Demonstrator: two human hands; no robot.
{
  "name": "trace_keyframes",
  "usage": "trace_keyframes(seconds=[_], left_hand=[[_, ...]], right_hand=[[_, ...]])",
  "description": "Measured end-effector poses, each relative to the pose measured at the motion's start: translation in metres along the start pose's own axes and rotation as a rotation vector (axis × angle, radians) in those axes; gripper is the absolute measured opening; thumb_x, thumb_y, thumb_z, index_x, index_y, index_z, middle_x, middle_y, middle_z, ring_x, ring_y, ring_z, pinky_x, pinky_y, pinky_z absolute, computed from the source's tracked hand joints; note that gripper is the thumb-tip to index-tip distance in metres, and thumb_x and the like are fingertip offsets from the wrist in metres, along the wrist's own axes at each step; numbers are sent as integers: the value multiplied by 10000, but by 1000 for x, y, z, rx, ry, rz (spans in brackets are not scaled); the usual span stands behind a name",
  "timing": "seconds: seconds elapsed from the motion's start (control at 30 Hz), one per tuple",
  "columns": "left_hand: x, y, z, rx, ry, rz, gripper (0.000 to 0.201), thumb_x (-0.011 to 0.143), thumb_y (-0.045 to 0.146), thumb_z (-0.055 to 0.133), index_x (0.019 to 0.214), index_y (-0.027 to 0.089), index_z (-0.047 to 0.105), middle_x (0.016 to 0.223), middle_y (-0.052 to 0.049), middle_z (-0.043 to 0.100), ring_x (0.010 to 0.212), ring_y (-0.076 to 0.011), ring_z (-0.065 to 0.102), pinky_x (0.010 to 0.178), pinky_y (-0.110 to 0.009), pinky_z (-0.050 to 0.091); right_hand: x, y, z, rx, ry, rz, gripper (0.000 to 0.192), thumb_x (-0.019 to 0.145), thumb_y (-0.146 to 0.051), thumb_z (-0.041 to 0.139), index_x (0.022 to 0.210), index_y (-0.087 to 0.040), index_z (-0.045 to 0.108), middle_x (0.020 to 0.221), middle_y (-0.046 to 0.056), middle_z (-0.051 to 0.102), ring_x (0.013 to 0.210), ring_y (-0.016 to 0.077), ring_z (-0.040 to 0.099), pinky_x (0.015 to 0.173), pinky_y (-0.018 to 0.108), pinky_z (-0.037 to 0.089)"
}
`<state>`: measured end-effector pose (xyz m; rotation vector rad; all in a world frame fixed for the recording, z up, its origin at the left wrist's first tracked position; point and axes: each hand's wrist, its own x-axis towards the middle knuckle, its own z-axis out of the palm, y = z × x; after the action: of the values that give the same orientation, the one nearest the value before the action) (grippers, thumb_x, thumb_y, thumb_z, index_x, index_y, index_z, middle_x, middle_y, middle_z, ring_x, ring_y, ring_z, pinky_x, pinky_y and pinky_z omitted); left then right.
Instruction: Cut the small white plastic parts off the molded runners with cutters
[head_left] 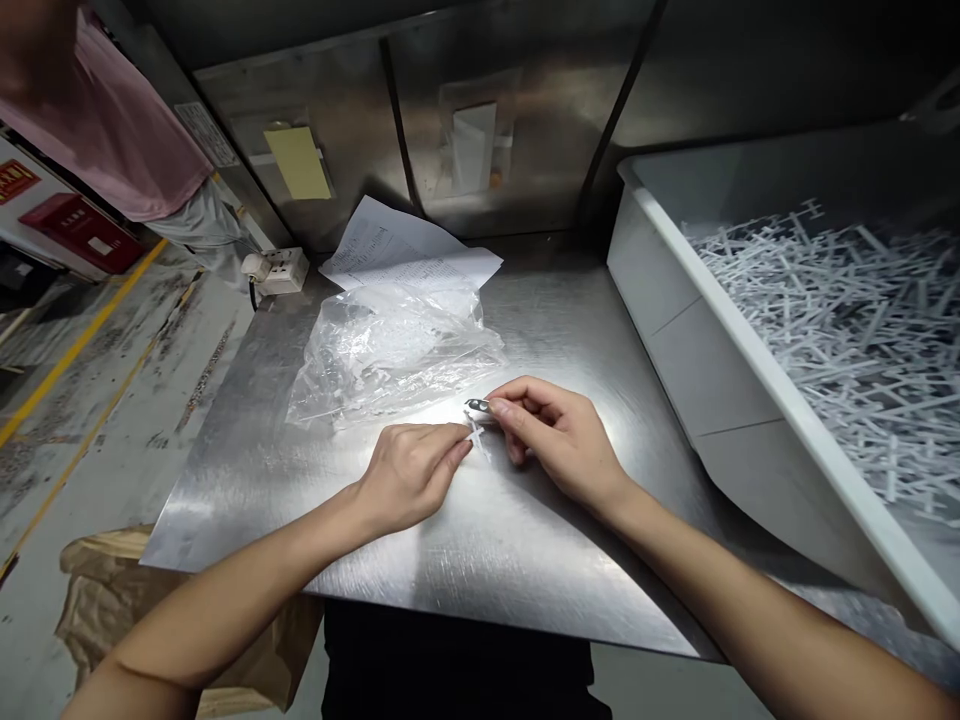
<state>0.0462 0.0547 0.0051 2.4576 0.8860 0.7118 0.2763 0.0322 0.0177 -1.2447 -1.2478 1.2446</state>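
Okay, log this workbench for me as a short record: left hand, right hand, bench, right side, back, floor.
Left hand: pinching a small white branched piece
Right hand: gripping a small metal tool, exact type unclear
Bench: metal tabletop
Right side: grey bin holding many white pieces
Back: clear plastic bag before printed sheets; power strip at left
Floor: brown paper bag, left
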Motion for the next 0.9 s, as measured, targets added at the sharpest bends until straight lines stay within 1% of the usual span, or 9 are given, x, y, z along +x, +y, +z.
trace_keyframes(seconds=[0.07, 0.17, 0.27, 0.37, 0.57, 0.7, 0.9], left_hand=[[0, -1, -2, -53, -9, -39, 314, 1169, 243, 501, 899, 200, 653, 736, 8, 701, 621, -134, 642, 629, -275, 409], [1, -2, -5, -151, -8, -103, 330, 1179, 255, 476, 887, 203, 621, 760, 11, 700, 649, -125, 639, 662, -262, 427], [1, -4, -7, -211, 10, -152, 351, 1191, 280, 468, 884, 201, 620, 779, 5, 700, 666, -122, 635, 683, -254, 439], [1, -6, -7, -253, 33, -185, 367, 1202, 298, 463, 892, 199, 634, 786, 5, 699, 659, -116, 624, 689, -252, 449], [-1, -9, -5, -309, 65, -209, 377, 1213, 319, 468, 896, 198, 633, 794, 7, 690, 683, -112, 634, 723, -256, 470], [0, -10, -6, -322, 60, -177, 365, 1214, 319, 475, 908, 198, 632, 790, 12, 679, 665, -103, 621, 713, -250, 476], [2, -10, -8, -318, 60, -133, 361, 1216, 310, 467, 912, 200, 628, 779, 7, 681, 649, -107, 613, 698, -251, 477]], right_hand=[[1, -2, -3, 18, -5, -27, 273, 999, -462, 779, 1020, -191, 810, 671, -11, 676, 571, 154, 643, 574, 295, 525], [2, -3, -6, 41, -28, -25, 286, 976, -427, 816, 1138, -192, 822, 796, 14, 748, 647, 177, 730, 647, 320, 590], [3, -1, -7, 43, -61, -25, 263, 986, -414, 813, 1128, -194, 826, 849, 38, 788, 696, 198, 769, 692, 340, 610], [4, 1, -8, 27, -66, -56, 229, 1001, -402, 790, 1097, -197, 822, 834, 35, 787, 707, 200, 769, 709, 344, 611], [3, 1, -10, -121, -35, -149, 203, 1036, -381, 751, 1094, -197, 817, 868, 33, 791, 697, 176, 726, 693, 328, 574], [2, 3, -12, -206, -22, -206, 172, 1057, -364, 740, 1095, -214, 816, 875, 20, 788, 734, 178, 719, 719, 333, 549], [0, 3, -14, -274, -25, -257, 145, 1072, -342, 732, 1112, -227, 811, 933, 29, 811, 835, 208, 755, 757, 346, 549]])
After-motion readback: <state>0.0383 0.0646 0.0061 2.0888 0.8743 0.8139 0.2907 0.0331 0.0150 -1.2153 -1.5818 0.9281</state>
